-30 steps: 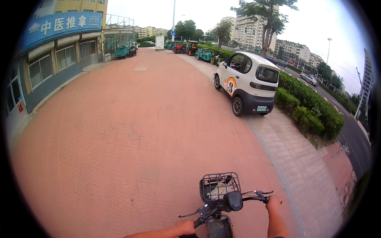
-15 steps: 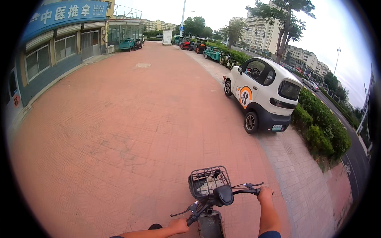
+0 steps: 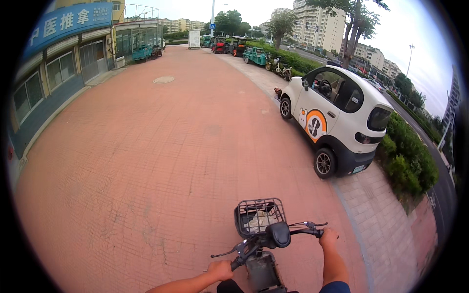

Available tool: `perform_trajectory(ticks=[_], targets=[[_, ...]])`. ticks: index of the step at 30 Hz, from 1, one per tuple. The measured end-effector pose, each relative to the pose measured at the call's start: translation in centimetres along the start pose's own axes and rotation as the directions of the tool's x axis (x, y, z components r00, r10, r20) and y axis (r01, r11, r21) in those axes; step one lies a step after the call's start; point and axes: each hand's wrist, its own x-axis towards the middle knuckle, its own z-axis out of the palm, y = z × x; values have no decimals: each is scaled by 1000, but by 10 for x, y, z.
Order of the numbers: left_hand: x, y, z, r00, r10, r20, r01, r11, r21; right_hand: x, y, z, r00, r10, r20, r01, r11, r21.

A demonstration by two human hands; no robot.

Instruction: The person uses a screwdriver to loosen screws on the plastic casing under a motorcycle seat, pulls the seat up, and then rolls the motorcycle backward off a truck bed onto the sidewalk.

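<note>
My left hand (image 3: 220, 270) is wrapped round the left grip of the handlebar, below a black brake lever (image 3: 223, 255). At the other end, my right hand (image 3: 329, 237) closes on the right grip, and a second brake lever (image 3: 312, 225) stretches just above it. Between them sits a dark rounded display housing (image 3: 279, 235) on the handlebar (image 3: 299, 231) of an electric bike. In front hangs a black wire basket (image 3: 239, 222) with a crumpled pale cloth-like item (image 3: 260, 220) inside. The bike's dark body (image 3: 264, 270) shows below the bars.
A small white car (image 3: 337, 115) stands at the right, beside a hedge (image 3: 408, 161) and a road. Shopfronts with a blue sign (image 3: 73, 24) line the left. Reddish paving (image 3: 161, 146) stretches ahead past a manhole cover (image 3: 163, 80) toward several parked three-wheelers (image 3: 254, 55).
The white car, manhole cover and shopfronts have come closer as the bike moves forward. Both hands keep their hold on the handlebar, which sits slightly more to the right in view.
</note>
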Motion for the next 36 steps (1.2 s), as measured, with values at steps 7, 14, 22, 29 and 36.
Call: perform_trajectory(ticks=[7, 14, 22, 29, 36], targets=[[245, -42, -219, 996, 33, -78, -32, 999, 6, 273, -172, -9, 995, 77, 60, -78, 997, 27], [471, -101, -421, 968, -7, -252, 27, 997, 75, 537, -336, 9, 981, 77, 179, -73, 997, -25], [715, -149, -671, 975, 20, -221, -7, 998, 60, 823, -518, 15, 989, 123, 76, -124, 992, 8], [946, -190, -860, 986, 64, -154, -44, 990, 133, 1035, -647, 16, 957, 205, 208, -194, 978, -72], [1178, -198, -1065, 986, 151, -76, -136, 975, 178, 1273, -750, 52, 932, 298, 207, -302, 953, -16]])
